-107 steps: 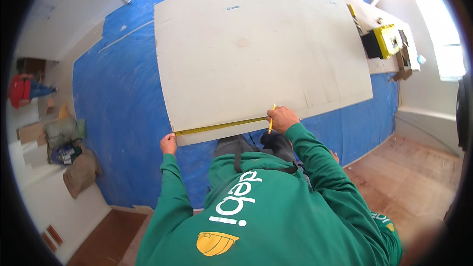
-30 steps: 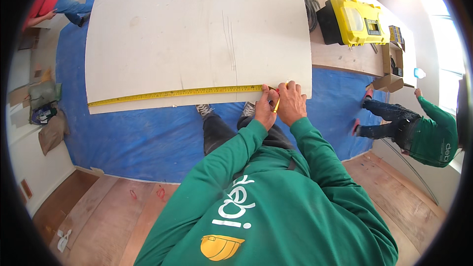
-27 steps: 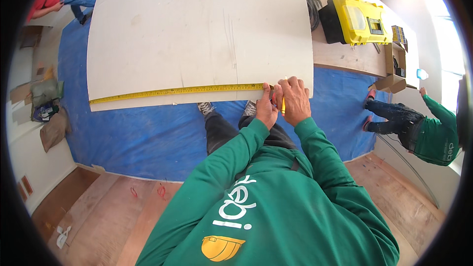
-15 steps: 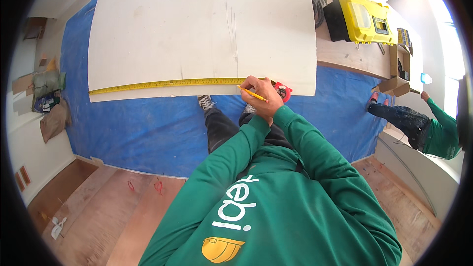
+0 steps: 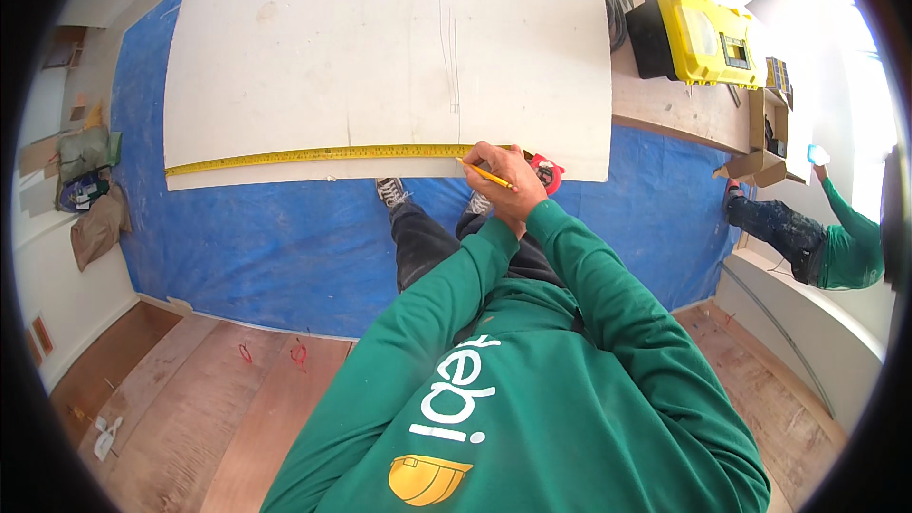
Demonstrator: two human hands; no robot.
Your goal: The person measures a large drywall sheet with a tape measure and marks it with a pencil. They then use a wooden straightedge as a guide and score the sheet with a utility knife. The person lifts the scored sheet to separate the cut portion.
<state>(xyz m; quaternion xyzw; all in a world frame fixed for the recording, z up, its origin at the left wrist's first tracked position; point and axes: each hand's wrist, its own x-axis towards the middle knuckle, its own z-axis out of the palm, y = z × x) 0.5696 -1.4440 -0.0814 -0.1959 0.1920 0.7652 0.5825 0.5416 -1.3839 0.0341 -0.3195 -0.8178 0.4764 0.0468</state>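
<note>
A yellow pencil [image 5: 490, 176] is held in my right hand [image 5: 513, 169], its tip on the white board [image 5: 313, 57] close to the near edge. Beside that tip runs a yellow tape measure blade [image 5: 323, 156], stretched along the board from its left edge. Its red case [image 5: 545, 174] sits just right of my right hand. My left hand [image 5: 514, 224] reaches in under the right one; only a bit near the wrist shows, and its fingers are hidden. Several thin pencil lines [image 5: 452, 57] run up the board ahead of my hands.
A yellow and black toolbox [image 5: 703, 36] stands on a wooden surface at the right, near a cardboard box [image 5: 766, 138] and a black cable coil [image 5: 616, 0]. Blue sheeting [image 5: 256, 256] covers the floor. Another person in a green top [image 5: 850, 247] is at the far right.
The view has shifted slightly. My right hand still holds the pencil at about the same place by the tape. The person at the right has moved a little.
</note>
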